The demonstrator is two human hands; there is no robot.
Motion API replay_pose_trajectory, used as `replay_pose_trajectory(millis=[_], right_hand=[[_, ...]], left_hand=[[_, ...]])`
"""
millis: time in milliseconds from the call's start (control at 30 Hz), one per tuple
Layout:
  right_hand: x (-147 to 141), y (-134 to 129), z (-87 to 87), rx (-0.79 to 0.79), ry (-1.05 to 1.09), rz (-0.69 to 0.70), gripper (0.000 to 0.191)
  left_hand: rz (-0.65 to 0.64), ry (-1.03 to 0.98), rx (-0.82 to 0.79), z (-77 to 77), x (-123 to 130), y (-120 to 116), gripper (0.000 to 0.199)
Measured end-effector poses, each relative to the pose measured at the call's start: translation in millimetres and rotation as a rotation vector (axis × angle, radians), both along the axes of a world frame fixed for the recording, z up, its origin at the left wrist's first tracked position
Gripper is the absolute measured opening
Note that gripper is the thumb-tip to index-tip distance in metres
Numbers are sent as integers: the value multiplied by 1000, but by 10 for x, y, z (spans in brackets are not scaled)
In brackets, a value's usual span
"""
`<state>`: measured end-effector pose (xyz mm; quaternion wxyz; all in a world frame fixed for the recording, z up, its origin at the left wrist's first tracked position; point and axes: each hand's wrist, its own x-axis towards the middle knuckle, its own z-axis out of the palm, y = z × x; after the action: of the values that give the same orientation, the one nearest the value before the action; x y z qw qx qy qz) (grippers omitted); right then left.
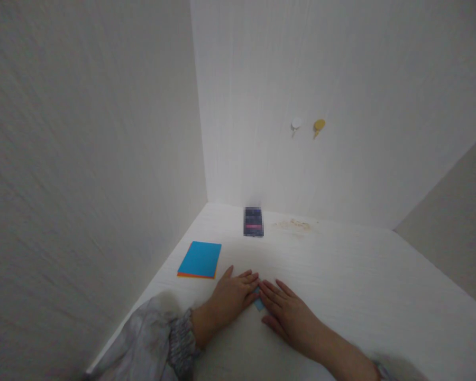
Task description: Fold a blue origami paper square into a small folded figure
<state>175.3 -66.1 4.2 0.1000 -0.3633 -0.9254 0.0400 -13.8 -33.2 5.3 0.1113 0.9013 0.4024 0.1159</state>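
Note:
A small light-blue piece of paper lies on the white table, mostly covered by my hands. My left hand rests flat over its left side, thumb apart from the fingers. From the right, my right hand lies flat with its fingertips on the paper, its fingers spread. The fingertips of both hands nearly meet above the piece. To the left of my left hand sits a stack of square paper, blue on top with orange edges beneath.
A dark, blurred rectangular object stands near the back wall. Brownish marks stain the table beside it. A white hook and a yellow hook are on the back wall. Walls bound both sides.

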Motion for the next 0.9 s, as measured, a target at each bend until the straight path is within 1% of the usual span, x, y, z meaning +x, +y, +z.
replay_pose_trajectory(millis=[100,200,300,500,733,900], right_hand=[[12,3,37,-41,-22,-6,44],[-4,-1,66,-58,-40,-24,45],[-17,-15,51,-27,-34,-42,44],[-3,-43,-28,64,4,-54,44],[6,-56,-21,54,-9,-44,43],[-2,-36,-14,43,-18,-30,45]], left_hand=[[33,20,30,-11,-4,-33,33],[51,46,92,6,-39,-83,32],[7,88,137,43,-103,-118,34],[-87,142,157,131,-197,-127,40],[-140,170,108,268,-278,-131,38],[-198,102,93,329,-295,-94,41]])
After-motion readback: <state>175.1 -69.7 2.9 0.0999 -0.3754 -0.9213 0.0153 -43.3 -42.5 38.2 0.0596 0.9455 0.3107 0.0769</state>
